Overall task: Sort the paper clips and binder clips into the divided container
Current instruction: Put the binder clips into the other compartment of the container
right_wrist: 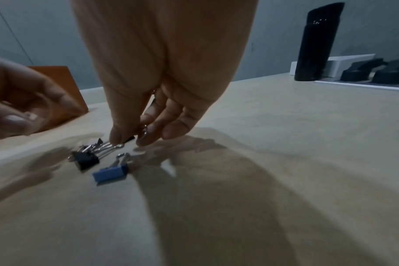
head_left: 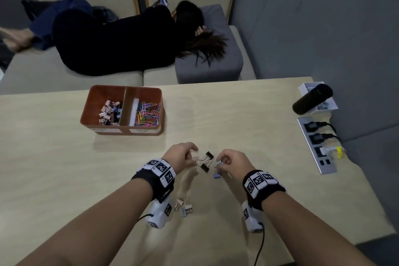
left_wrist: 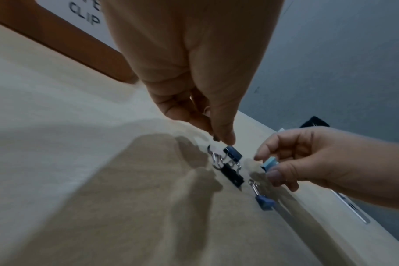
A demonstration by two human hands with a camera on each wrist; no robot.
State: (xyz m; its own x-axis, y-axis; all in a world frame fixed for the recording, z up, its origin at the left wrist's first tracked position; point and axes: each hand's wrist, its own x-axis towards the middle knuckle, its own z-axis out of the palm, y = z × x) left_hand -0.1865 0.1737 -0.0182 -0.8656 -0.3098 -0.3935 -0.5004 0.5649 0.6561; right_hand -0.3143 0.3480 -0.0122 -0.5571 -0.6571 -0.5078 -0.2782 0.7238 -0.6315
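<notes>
The orange divided container (head_left: 160,112) stands at the table's far left, with binder clips in its left half and coloured paper clips in its right. My left hand (head_left: 191,157) pinches at a black binder clip (left_wrist: 233,153) lying on the table; a second black clip (head_left: 204,167) lies tangled beside it. My right hand (head_left: 220,163) pinches a light blue binder clip (left_wrist: 269,162) between thumb and forefinger just above the table. A darker blue binder clip (right_wrist: 110,173) lies under that hand. A few pastel binder clips (head_left: 184,206) lie near my left wrist.
A black cylinder (head_left: 312,98) lies across a white box (head_left: 303,88) at the far right edge. A power strip (head_left: 317,147) with plugs runs along that edge. A person lies on the bench behind the table. Bare tabletop (head_left: 237,114) stretches between the container and my hands.
</notes>
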